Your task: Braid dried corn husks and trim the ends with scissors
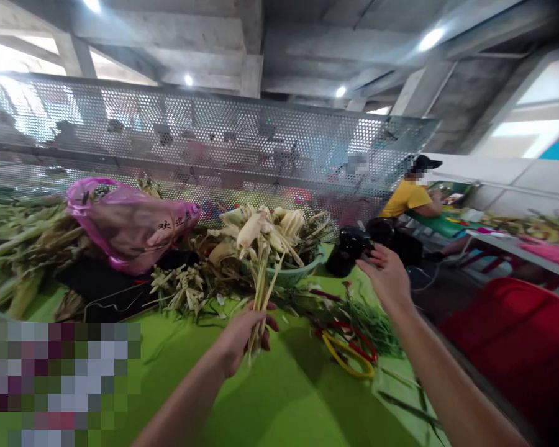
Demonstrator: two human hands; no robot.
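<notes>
My left hand (245, 335) is closed round a bundle of pale corn husk strips (263, 276) that stands upright above the green table (284, 403). My right hand (386, 273) is raised over the table's right side with its fingers spread, holding nothing, close to a black bag (349, 248). Behind the husk bundle a green basket (302, 270) is heaped with husked corn (261, 226).
A pink plastic bag (125, 223) lies at the left among piled corn stalks (13, 248). Red and yellow scissors (349, 354) lie by green scraps on the table. A perforated metal screen (214, 136) backs the table. A person in yellow (410, 198) sits at the right. A red crate (507, 329) stands nearby.
</notes>
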